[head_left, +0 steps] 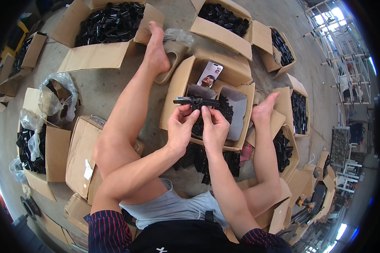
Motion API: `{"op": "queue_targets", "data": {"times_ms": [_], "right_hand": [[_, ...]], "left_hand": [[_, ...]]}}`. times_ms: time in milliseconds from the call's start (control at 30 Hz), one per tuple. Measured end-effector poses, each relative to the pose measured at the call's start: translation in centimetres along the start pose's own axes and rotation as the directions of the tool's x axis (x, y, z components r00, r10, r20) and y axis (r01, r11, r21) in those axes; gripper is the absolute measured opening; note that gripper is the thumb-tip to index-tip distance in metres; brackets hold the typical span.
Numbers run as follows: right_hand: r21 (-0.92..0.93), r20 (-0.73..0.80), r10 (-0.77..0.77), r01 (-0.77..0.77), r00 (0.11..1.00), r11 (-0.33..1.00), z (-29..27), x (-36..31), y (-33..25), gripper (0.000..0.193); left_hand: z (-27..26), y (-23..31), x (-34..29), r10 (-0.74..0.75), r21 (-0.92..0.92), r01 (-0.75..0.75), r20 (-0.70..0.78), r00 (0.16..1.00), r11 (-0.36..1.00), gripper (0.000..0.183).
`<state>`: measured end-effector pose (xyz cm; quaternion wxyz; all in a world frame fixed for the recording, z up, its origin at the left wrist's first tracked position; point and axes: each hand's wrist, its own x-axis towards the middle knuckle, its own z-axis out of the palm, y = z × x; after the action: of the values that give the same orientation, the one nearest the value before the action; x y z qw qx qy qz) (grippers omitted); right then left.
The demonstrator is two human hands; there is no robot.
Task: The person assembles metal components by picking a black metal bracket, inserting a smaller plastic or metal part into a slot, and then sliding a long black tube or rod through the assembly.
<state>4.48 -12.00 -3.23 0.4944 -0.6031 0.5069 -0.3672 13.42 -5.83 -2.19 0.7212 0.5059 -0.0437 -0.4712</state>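
Between both hands, over the middle cardboard box [176, 86], is a long black plastic part [207, 101] lying roughly level. My left hand [180, 130] pinches it from below near its middle, thumb and fingers closed. Close beside it, my right hand [215, 128] grips the same part with the thumb pressed against it. Whether it is one piece or two joined ones I cannot tell. Under the hands, the box holds many small black parts [226, 110] and a grey inner tray [239, 103]. A phone [210, 74] with a lit screen leans inside the far end.
Larger black parts lie in a pile [194, 157] below the box, between my legs. Open cartons of black parts stand around me, one at far left [93, 57], one at far right [223, 38]. A beige clog [173, 59] lies by my left foot. Metal racks [346, 55] stand at right.
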Motion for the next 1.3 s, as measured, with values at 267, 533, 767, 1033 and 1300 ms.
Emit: {"op": "queue_targets", "data": {"times_ms": [267, 533, 767, 1033, 1300], "right_hand": [[0.143, 0.005, -0.014, 0.013, 1.0, 0.99, -0.2, 0.0, -0.7, 0.031], [0.073, -0.005, 0.011, -0.011, 1.0, 0.997, -0.3, -0.3, -0.7, 0.028], [0.084, 0.04, 0.063, -0.066, 0.997, 0.994, -0.4, -0.2, -0.8, 0.027], [0.176, 0.043, 0.089, -0.096, 0.995, 0.98, -0.7, -0.1, 0.2, 0.026], [0.179, 0.036, 0.151, -0.155, 0.988, 0.971, -1.1, 0.1, 1.2, 0.025]], "left_hand": [[0.4, -0.4, 0.1, -0.036, 0.034, 0.036, -0.015, 0.999, 0.999, 0.021], [0.2, -0.6, -0.2, -0.029, 0.044, 0.03, -0.012, 1.0, 0.999, 0.021], [0.0, -0.6, 0.1, -0.012, 0.011, 0.012, 0.006, 1.0, 1.0, 0.022], [0.2, -0.6, -0.3, -0.049, 0.04, 0.049, -0.004, 0.999, 0.998, 0.02], [0.2, -0.8, -0.1, -0.039, 0.027, 0.039, 0.013, 0.999, 0.999, 0.02]]}}
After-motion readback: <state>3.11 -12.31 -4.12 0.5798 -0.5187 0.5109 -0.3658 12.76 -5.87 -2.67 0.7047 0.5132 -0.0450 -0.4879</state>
